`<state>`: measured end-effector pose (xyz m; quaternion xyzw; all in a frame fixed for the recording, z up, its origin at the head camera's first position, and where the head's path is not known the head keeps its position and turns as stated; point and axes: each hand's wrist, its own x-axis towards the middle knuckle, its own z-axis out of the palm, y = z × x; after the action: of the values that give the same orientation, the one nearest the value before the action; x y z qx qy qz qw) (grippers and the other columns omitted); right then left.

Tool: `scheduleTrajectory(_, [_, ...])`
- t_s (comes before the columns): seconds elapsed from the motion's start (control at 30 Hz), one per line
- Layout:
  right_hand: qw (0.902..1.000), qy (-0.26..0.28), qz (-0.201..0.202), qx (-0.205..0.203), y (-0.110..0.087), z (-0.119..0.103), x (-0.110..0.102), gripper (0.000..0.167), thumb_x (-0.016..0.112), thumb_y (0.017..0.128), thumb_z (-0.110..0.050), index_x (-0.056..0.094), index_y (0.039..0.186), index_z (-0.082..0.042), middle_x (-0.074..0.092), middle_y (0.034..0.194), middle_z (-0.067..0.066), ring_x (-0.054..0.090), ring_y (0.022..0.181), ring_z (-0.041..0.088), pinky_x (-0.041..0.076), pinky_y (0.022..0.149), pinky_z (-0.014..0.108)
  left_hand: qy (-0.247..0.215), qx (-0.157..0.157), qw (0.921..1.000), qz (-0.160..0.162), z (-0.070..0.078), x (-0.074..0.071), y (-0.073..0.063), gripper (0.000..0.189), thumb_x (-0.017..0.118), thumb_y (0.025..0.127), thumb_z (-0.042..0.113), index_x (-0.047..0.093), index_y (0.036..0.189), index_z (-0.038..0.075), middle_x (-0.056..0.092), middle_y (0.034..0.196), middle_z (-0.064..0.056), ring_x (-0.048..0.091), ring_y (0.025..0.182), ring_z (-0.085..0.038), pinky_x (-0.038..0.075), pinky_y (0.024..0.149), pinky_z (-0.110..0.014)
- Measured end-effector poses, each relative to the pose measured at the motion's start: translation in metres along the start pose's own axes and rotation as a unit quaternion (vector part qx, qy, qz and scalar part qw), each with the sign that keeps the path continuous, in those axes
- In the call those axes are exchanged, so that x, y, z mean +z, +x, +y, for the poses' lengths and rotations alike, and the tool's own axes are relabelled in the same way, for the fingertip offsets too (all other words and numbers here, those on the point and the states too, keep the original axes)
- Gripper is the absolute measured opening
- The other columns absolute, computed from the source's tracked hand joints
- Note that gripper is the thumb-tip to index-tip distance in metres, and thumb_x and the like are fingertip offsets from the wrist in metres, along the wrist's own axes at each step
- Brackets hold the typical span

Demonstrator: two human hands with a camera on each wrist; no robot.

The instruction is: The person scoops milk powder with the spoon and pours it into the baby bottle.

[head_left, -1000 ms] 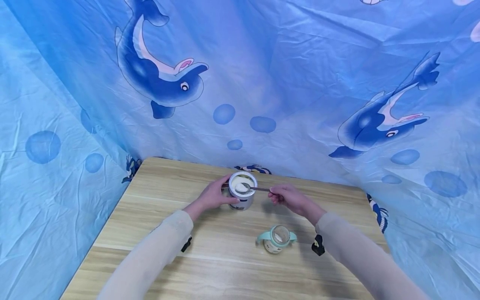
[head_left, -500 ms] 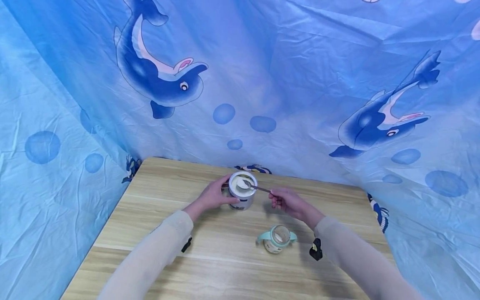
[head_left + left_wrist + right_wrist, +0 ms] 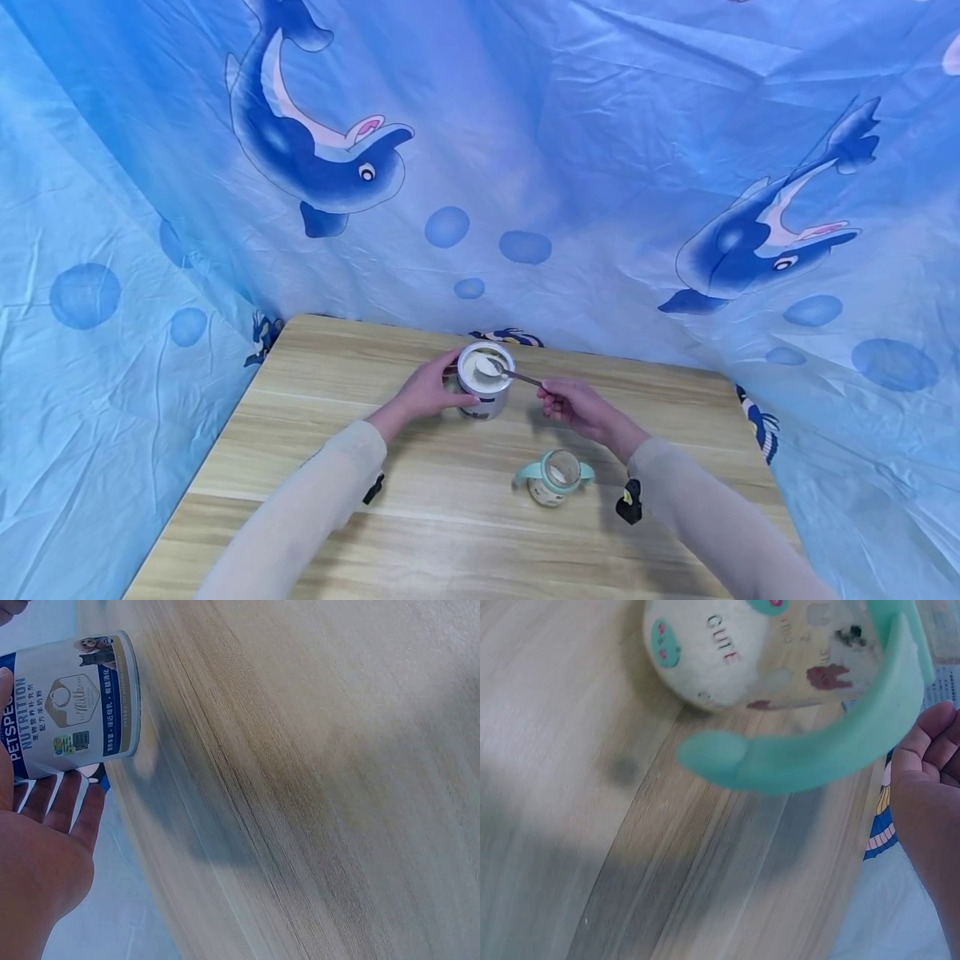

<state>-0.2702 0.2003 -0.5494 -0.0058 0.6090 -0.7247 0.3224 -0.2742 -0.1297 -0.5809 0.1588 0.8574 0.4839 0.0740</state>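
My left hand (image 3: 423,392) grips a milk powder can (image 3: 486,407) near the table's far edge, thumb at the front and fingers round the left side. In the left wrist view the white, blue and gold label of the can (image 3: 71,705) shows "NUTRITION" and "Milk". Pale powder (image 3: 474,364) shows inside its open top. A metal spoon (image 3: 522,378) is pinched by its handle in my right hand (image 3: 581,407), its bowl in the can's mouth with powder on it. Nearer me stands an open bottle (image 3: 546,493) with mint-green handles; white powder shows inside it.
All this stands on a wood-grain table (image 3: 450,533). A blue curtain (image 3: 585,192) printed with dolphins hangs behind the table and at its sides. In the right wrist view, a curved green handle (image 3: 787,761) juts from the bottle, close to my wrist.
The spoon's bowl has tipped up slightly in the can's mouth, its handle now slanting down toward my right hand. My right forearm shifted a little; the left hand and bottle stay put.
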Motion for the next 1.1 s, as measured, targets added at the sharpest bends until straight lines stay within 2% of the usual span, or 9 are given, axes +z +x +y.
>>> scheduleTrajectory(0.27, [0.9990,0.040,-0.020,0.004,0.002,0.007,-0.001,0.034,0.048,0.115,-0.014,0.075,0.095,-0.010,0.070,0.083,-0.002,0.065,0.074,0.007,0.059,0.072,0.019,0.007,-0.002,1.0000,0.000,0.003,0.000,-0.001,0.106,0.097,0.079,0.038,0.040,0.165,0.015,0.055,0.158,-0.010,0.057,0.141,-0.031,0.043,0.121,-0.052])
scheduleTrajectory(0.47, [0.9979,0.047,-0.045,-0.003,0.004,0.014,-0.003,0.038,0.042,0.116,-0.012,0.073,0.096,-0.010,0.068,0.083,-0.003,0.064,0.075,0.006,0.060,0.074,0.019,0.011,-0.017,0.9998,-0.002,0.005,0.000,-0.003,0.109,0.097,0.078,0.039,0.039,0.166,0.015,0.054,0.160,-0.010,0.056,0.142,-0.032,0.039,0.124,-0.056])
scheduleTrajectory(0.63, [0.9967,0.051,-0.063,-0.005,0.006,0.017,-0.004,0.040,0.038,0.117,-0.011,0.073,0.096,-0.010,0.068,0.083,-0.004,0.064,0.076,0.006,0.060,0.076,0.020,0.012,-0.015,0.9998,0.001,0.004,0.000,-0.003,0.108,0.097,0.078,0.040,0.040,0.166,0.014,0.054,0.159,-0.011,0.056,0.142,-0.032,0.039,0.123,-0.055])
scheduleTrajectory(0.87, [0.9961,0.060,-0.065,-0.007,0.006,0.019,-0.006,0.038,0.040,0.117,-0.013,0.072,0.097,-0.010,0.066,0.085,-0.002,0.063,0.078,0.008,0.059,0.075,0.020,0.011,-0.012,0.9999,0.004,0.003,0.000,-0.003,0.109,0.097,0.077,0.041,0.039,0.165,0.013,0.055,0.159,-0.012,0.057,0.141,-0.034,0.041,0.122,-0.057])
scheduleTrajectory(1.1, [0.9963,0.049,-0.069,-0.013,0.005,0.020,-0.008,0.039,0.038,0.117,-0.011,0.072,0.096,-0.011,0.066,0.085,-0.003,0.063,0.079,0.008,0.059,0.076,0.019,0.006,-0.014,0.9999,0.003,0.004,0.000,-0.002,0.107,0.097,0.078,0.039,0.041,0.165,0.014,0.055,0.158,-0.012,0.057,0.140,-0.033,0.043,0.121,-0.053])
